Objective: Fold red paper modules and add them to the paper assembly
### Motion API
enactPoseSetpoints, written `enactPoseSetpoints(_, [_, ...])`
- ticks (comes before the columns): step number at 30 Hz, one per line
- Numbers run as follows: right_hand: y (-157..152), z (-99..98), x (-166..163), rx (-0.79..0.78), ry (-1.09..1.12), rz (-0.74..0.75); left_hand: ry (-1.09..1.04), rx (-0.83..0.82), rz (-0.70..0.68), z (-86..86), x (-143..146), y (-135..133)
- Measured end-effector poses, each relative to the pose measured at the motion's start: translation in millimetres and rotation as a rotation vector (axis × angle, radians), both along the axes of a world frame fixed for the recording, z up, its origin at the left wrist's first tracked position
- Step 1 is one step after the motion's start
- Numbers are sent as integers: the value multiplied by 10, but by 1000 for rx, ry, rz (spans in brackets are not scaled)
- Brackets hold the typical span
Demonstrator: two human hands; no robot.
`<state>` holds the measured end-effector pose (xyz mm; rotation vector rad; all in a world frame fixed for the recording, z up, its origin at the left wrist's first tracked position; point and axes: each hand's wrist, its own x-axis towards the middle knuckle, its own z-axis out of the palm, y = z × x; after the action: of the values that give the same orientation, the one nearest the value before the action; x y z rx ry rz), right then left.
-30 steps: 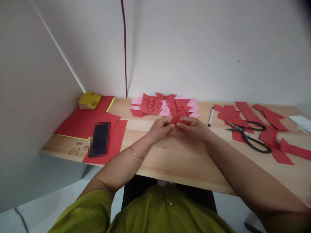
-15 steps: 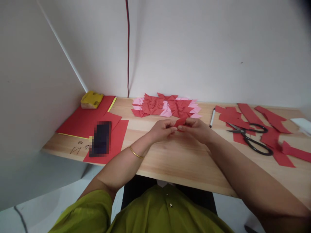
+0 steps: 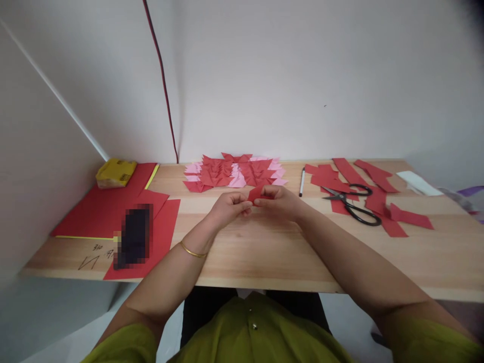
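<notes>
Between my two hands is a small piece of red paper [image 3: 255,193], partly covered by the fingers. My left hand [image 3: 231,208] pinches its left edge between thumb and fingers. On its other side, the thumb and bent fingers of my right hand [image 3: 279,202] are closed on the same paper. Just behind the hands, folded red and pink paper pieces [image 3: 236,172] lie in overlapping rows on the wooden table [image 3: 260,257].
Black-handled scissors [image 3: 350,204] lie on red paper scraps [image 3: 381,201] at the right. Nearby are a white marker [image 3: 302,182] and a white sheet [image 3: 418,183]. Red sheets [image 3: 86,212], a yellow packet [image 3: 116,173] and a blurred dark object [image 3: 134,237] occupy the left.
The camera view has turned to the right, so the table contents appear shifted left. Both hands still hold the red paper, with only slight finger movement.
</notes>
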<state>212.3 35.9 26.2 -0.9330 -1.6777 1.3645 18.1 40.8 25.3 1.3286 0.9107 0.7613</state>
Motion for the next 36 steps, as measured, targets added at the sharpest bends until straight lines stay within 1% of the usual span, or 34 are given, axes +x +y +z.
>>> enactPoseSetpoints(2, [9,-1,1,94,7,-74,-113,-156,8,-1,-11,15])
enactPoseSetpoints(4, [18,3,4,233,-13,-130,-198,-343,-13,11,-25,26])
enactPoseSetpoints(6, [23,14,5,358,-42,-134,-259,-508,-64,31,-37,28])
enactPoseSetpoints(8, [25,24,0,438,-74,-111,-308,-608,-100,45,-42,22])
enactPoseSetpoints(10, [31,20,-7,488,-112,-116,-341,-631,-83,42,-38,16])
enactPoseSetpoints(12, [48,-7,-8,491,-127,-182,-365,-579,-25,24,-25,16])
enactPoseSetpoints(13, [60,-26,-5,463,-108,-235,-374,-534,11,11,-16,20])
enactPoseSetpoints(15, [84,-65,6,353,-32,-349,-392,-439,86,-13,2,29])
enactPoseSetpoints(17, [91,-84,15,232,37,-411,-399,-376,148,-31,20,36])
enactPoseSetpoints(18, [85,-82,13,186,51,-415,-400,-355,172,-37,28,37])
enactPoseSetpoints(20, [54,-57,-11,129,38,-370,-396,-326,203,-44,45,33])
enactPoseSetpoints(24, [-21,-4,-99,96,0,-252,-376,-283,190,-57,83,7])
enactPoseSetpoints(27, [-28,-24,-127,114,-60,-269,-341,-212,162,-66,107,-12])
enactPoseSetpoints(30, [-15,-58,-119,123,-123,-281,-308,-115,169,-59,119,-28])
enactPoseSetpoints(36, [-30,-47,-121,97,-115,-230,-195,-9,180,-28,119,-53])
